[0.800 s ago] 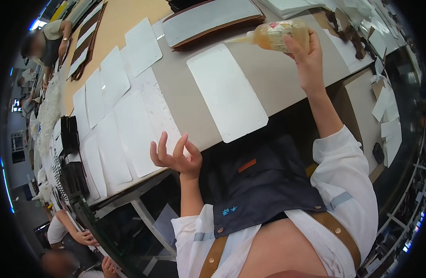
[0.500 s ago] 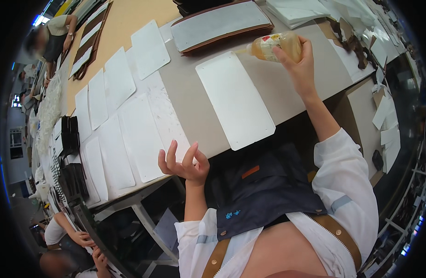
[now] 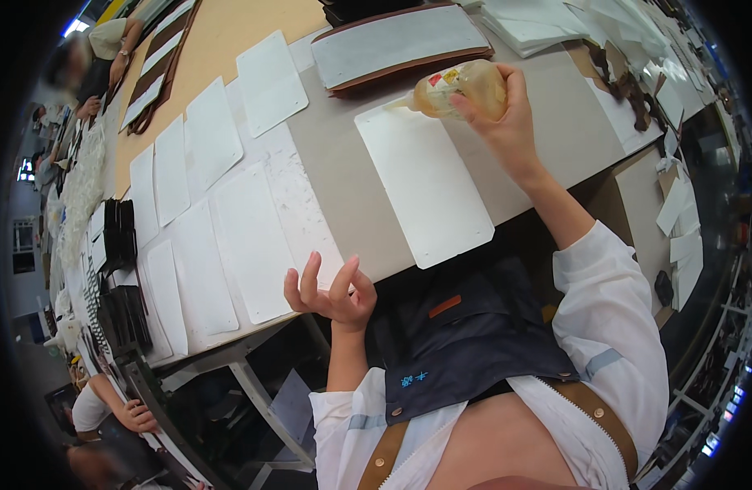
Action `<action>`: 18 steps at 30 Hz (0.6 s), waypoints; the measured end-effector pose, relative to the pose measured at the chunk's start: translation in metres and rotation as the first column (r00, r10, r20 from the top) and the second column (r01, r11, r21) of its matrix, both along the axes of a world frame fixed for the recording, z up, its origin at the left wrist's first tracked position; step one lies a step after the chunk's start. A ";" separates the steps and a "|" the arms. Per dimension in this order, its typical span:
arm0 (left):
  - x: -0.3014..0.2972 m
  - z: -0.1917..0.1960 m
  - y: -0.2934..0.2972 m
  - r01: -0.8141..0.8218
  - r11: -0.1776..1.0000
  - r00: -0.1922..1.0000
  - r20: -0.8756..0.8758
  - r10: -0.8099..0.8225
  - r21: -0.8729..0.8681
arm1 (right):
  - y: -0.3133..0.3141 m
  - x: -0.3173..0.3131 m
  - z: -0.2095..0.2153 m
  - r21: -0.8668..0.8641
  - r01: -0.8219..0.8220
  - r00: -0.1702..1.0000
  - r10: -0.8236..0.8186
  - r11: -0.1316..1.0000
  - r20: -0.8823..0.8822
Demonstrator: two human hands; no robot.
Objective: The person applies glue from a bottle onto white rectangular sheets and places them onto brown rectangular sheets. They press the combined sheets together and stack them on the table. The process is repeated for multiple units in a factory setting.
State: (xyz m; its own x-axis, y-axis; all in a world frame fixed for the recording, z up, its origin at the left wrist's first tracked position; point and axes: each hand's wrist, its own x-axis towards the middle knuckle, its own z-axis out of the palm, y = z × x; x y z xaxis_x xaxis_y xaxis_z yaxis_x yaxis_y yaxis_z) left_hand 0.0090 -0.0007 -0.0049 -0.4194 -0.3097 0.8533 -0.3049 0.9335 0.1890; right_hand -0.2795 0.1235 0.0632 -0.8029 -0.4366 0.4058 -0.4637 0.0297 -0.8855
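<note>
The right hand [image 3: 511, 122] is raised above the far part of the table [image 3: 343, 184], and its forearm is slanted up and leftward from a pushed-back white sleeve [image 3: 609, 298]. A translucent bottle [image 3: 448, 88] of amber liquid is firmly grasped near its base: the thumb is laid across the near side, and the other fingers are wrapped around the base end. The bottle is held nearly horizontal, with its narrow nozzle [image 3: 400, 104] directed leftward and slightly down, over the far end of a white panel [image 3: 425, 192]; whether the two are in contact cannot be told. The panel is laid obliquely on the grey surface, and its near end is projected past the table edge. The left hand [image 3: 333, 298] is lifted on an upright forearm beside the near table edge, to the left of the panel; its fingers are half curled and spread apart, the palm is partly upturned, and nothing is gripped. Beyond the panel, a brown piece topped with a white sheet [image 3: 400, 45] is set down. To the left, further white sheets [image 3: 249, 237] are arranged in rows. A dark apron [image 3: 474, 343] is worn by the person.
</note>
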 end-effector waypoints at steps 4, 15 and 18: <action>0.000 -0.001 -0.001 0.006 1.000 1.000 -0.007 -0.006 -0.010 | -0.016 0.011 0.006 0.007 -0.071 0.997 0.071 0.997 -0.027; -0.002 0.007 0.000 -0.004 0.999 1.000 -0.024 0.003 -0.042 | 0.010 0.015 0.052 -0.568 -0.125 0.790 0.428 0.813 0.439; -0.006 0.007 0.000 0.003 0.999 0.998 -0.058 -0.005 -0.040 | 0.066 0.034 0.055 -0.558 -0.019 0.840 0.315 0.830 0.441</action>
